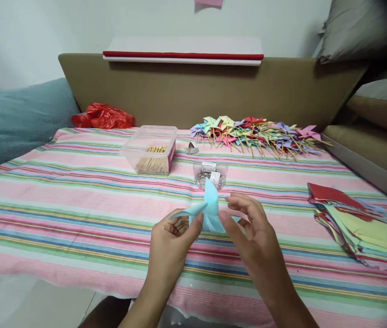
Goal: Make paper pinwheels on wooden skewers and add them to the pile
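A light blue paper pinwheel [211, 207] is held up over the striped cloth, its blades folded in toward the middle. My left hand [175, 234] pinches it at the left, with the thumb lying on the front of the paper. On the other side, my right hand [255, 232] has its thumb against the right blades and its fingers curved around behind the edge. Just beyond the pinwheel stands a clear tub [198, 178] of small metal pieces with white labels. No stick shows on this pinwheel.
A clear plastic box [149, 141] holds many thin wooden sticks. Finished pinwheels on sticks [255, 134] lie heaped at the back right. Coloured paper sheets [360, 228] are stacked at the right. A red plastic bag [104, 117] lies at the back left, by a blue cushion [22, 116].
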